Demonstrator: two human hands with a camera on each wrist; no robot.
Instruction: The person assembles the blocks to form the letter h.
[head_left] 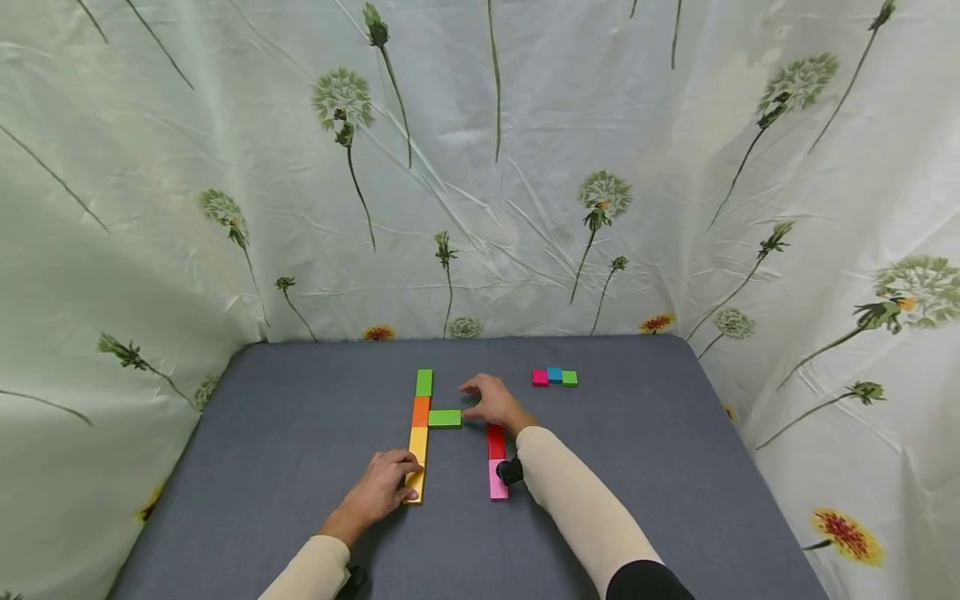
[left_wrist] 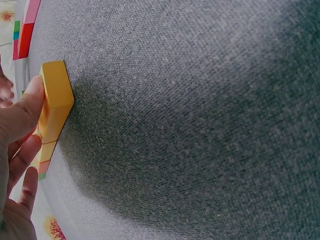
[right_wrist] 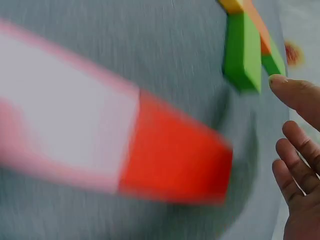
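My left hand [head_left: 384, 482] grips the dark yellow block [left_wrist: 59, 87] at the near end of a column, thumb on its near end and fingers along its side. Beyond that block the column runs through a lighter yellow block [head_left: 418, 444], an orange block [head_left: 422, 412] and a green block [head_left: 424, 382]. Another green block [head_left: 445, 419] lies crosswise, its left end against the orange one. Just past its right end is my right hand [head_left: 492, 402], fingers spread and holding nothing. Below that hand, a red block [head_left: 497, 444] and a pink block [head_left: 498, 485] lie end to end.
At the back right of the grey table [head_left: 637, 467] sit a small magenta block [head_left: 540, 378], a blue block [head_left: 554, 375] and a green piece [head_left: 570, 379], side by side. A flower-printed white curtain [head_left: 480, 208] hangs behind the table and along its sides.
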